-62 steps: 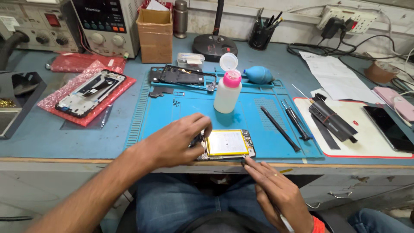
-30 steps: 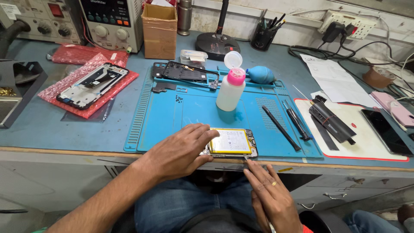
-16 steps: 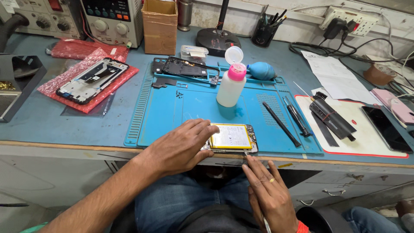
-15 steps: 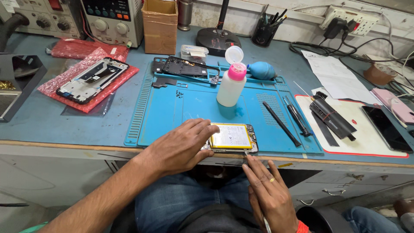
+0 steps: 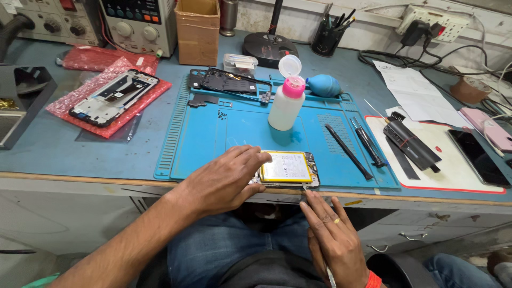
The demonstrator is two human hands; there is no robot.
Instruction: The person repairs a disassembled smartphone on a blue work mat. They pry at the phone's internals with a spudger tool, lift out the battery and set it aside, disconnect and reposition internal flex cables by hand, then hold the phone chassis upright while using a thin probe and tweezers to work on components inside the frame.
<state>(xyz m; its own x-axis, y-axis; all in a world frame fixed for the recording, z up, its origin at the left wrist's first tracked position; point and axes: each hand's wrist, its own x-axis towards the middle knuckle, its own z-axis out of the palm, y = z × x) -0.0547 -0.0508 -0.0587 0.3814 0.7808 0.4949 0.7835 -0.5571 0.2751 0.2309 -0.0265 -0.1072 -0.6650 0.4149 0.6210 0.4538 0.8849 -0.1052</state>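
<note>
Down at the near edge of the counter [image 5: 64, 154] we see an opened phone [image 5: 288, 169] lying flat on a blue rubber mat [image 5: 240, 128] with a ribbed left border. Its back is off, showing a flat yellow battery framed by a thin dark rim, small metal parts along the right side. Our left hand [image 5: 226, 178] lies over the phone's left end, fingers curled down on it and pinning it to the mat. Our right hand [image 5: 333, 237], a ring on one finger, is closed around a thin tool [image 5: 326, 273] whose tip meets the phone's near right corner. Behind the phone stands a white plastic bottle [image 5: 286, 104] with a pink collar and flipped-open cap, a rounded blue blower [image 5: 324, 85] just beyond it. Slim black tools [image 5: 349, 152] lie on the mat's right part. Farther left, a phone frame [image 5: 113, 96] rests on crinkled red bubble wrap.
</note>
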